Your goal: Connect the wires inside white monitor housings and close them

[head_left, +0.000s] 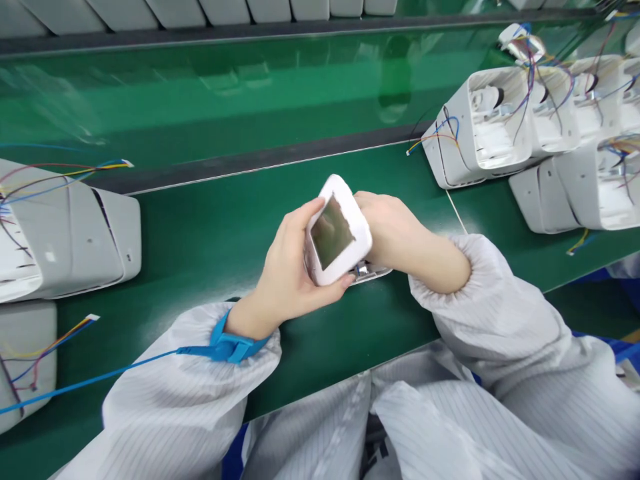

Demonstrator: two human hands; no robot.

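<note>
My left hand [290, 267] is closed round a white plastic cover with a dark screen [332, 233], its thumb along the lower edge and its fingers at the upper left side. The cover is tilted, with the screen facing up toward me. Just to the right, my right hand [387, 223] is bent in behind the cover, and its fingertips are mostly hidden. Under both hands a white housing with metal parts inside [369, 271] shows only in part. A blue wrist strap [235, 343] with a cord is round my left wrist.
White housings with loose coloured wires stand at the left [95, 240] and in rows at the right [460, 153]. Wire ends with white connectors [93, 318] stick out over the green bench [200, 233]. More grey-white housings [225, 10] line a shelf at the back.
</note>
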